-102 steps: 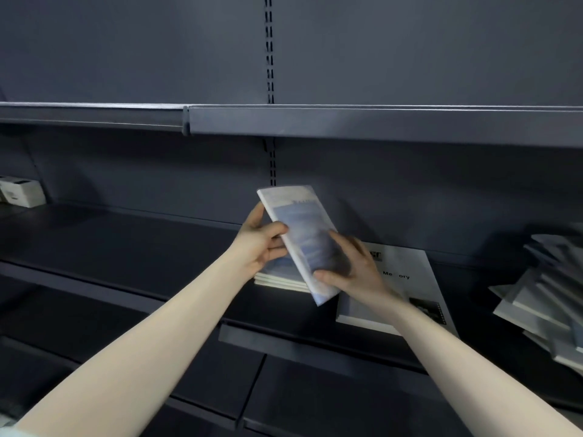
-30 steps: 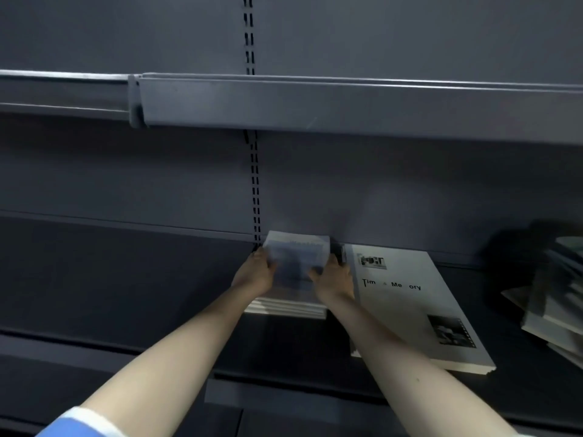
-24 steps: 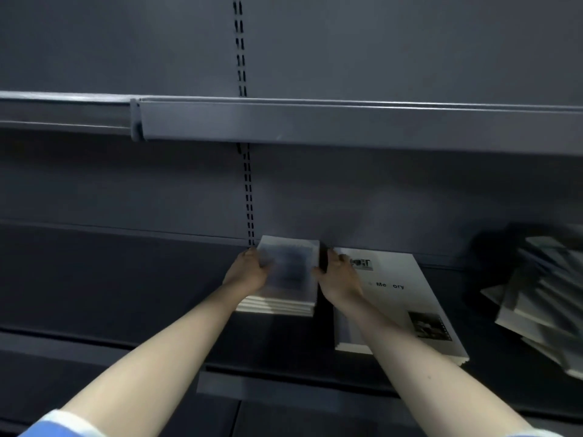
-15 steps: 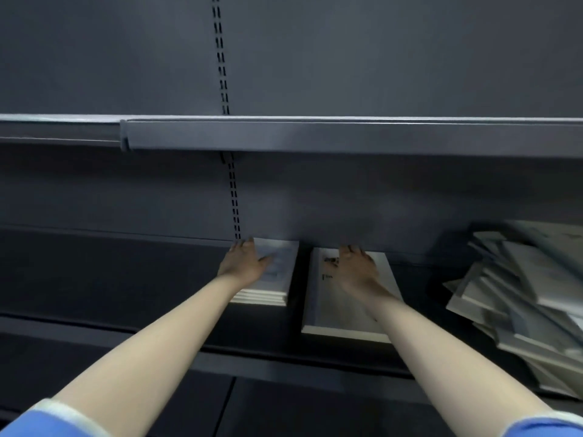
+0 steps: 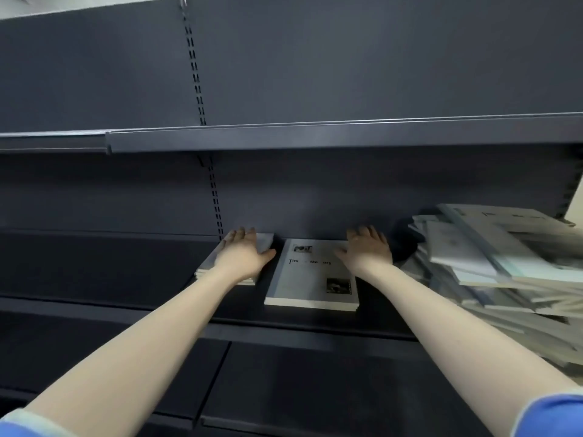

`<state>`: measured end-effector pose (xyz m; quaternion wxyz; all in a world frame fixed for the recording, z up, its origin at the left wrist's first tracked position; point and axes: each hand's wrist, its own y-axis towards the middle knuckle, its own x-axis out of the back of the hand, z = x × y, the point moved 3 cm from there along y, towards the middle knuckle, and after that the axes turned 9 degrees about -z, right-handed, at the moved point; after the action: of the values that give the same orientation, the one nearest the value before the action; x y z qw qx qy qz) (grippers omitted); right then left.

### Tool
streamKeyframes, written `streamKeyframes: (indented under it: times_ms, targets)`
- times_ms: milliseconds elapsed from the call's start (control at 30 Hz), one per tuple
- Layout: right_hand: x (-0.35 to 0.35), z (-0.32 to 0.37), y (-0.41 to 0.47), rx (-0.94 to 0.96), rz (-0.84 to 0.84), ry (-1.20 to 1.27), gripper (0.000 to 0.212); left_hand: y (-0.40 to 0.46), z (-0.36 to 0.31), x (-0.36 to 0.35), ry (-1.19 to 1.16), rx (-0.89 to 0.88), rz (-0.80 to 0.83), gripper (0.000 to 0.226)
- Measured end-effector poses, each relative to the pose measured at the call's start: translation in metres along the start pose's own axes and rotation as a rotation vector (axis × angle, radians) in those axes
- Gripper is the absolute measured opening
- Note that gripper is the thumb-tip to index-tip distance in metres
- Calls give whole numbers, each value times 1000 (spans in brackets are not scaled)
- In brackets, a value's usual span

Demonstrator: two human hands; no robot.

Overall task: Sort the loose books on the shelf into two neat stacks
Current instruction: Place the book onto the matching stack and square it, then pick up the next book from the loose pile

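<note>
My left hand [image 5: 241, 255] lies flat, fingers straight, on the small stack [image 5: 262, 241]. My right hand [image 5: 367, 249], fingers spread, rests on the large book [image 5: 310, 280]; the loose pile [image 5: 492, 263] sits beyond its little finger.

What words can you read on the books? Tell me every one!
"Tim" and "Me ory": black letters on the cover of the big white book; the letters between them are too faint to read.
Small dark logo at that cover's top: too blurred to read.
Dark print on the top book of the messy pile: too blurred to read.
Cover of the small stack under the left hand: nothing readable.
</note>
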<state>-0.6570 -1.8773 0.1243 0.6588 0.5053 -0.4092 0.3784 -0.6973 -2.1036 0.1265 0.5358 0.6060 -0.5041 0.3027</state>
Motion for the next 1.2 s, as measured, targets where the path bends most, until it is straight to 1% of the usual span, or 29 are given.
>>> streamKeyframes:
  times_ms: [133, 267, 433, 567, 667, 833, 967, 1067, 1200]
  targets:
    - [29, -10, -18, 19, -79, -13, 57, -20, -10, 20, -50, -30, -55, 75]
    - [56, -25, -44, 13, -136, -29, 56, -47, -18, 38, 16, -72, -94, 69]
    - [82, -47, -71, -4, -127, -167, 51, -79, -25, 46, 20, -69, -63, 61]
    - [98, -72, -85, -46, -114, -177, 53, -99, -44, 53, 5, -55, -19, 59]
    - [107, -97, -88, -56, -126, -190, 53, -103, -65, 59, -10, -65, -42, 57]
    - [122, -153, -85, -78, -147, -224, 55, -104, -120, 61, -19, -64, -65, 56]
    - [131, -214, -74, -88, -182, -207, 50, -97, -186, 46, -21, -71, -53, 60]
    - [134, -262, -64, -99, -166, -174, 55, -91, -243, 32, -5, -88, -48, 61]
    - [129, -311, -55, -96, -127, -111, 63, -86, -305, 13, 23, -120, -45, 70]
